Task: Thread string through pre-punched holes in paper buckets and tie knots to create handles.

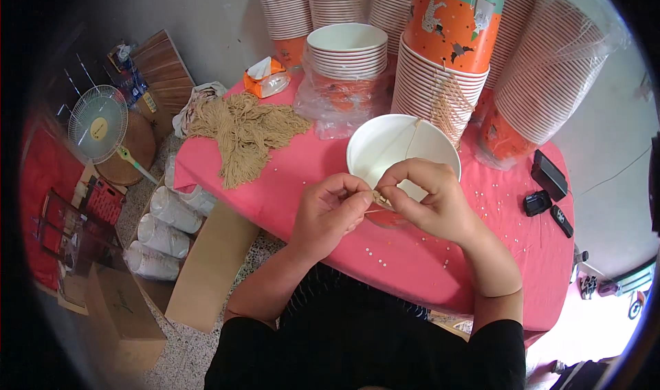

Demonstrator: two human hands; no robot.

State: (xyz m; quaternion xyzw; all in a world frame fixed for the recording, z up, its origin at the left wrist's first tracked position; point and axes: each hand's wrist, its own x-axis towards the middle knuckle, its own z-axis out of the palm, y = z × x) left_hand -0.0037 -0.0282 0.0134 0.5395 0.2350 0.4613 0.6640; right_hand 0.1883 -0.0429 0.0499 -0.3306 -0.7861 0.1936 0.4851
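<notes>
A white-lined paper bucket [368, 141] stands on the table in front of me, its mouth facing up. A thin tan cord [412, 141] runs from its far rim across the inside toward its near rim. At that near rim my left hand [331, 214] is closed, thumb and fingertips pinching the cord. From the other side my right hand [434, 201] pinches the cord too, fingertips almost touching those of the left. The fingers partly hide the bit of cord between them. Below the hands, a little of the bucket's orange outside shows.
A heap of tan cords [249, 134] lies at the left of the pink-covered table [412, 269]. Behind stand a corded bucket stack [440, 80], wrapped buckets [550, 73] and a shorter stack [347, 49]. Black devices [548, 175] lie at right; small white dots are scattered around. An open carton [213, 266] sits below left.
</notes>
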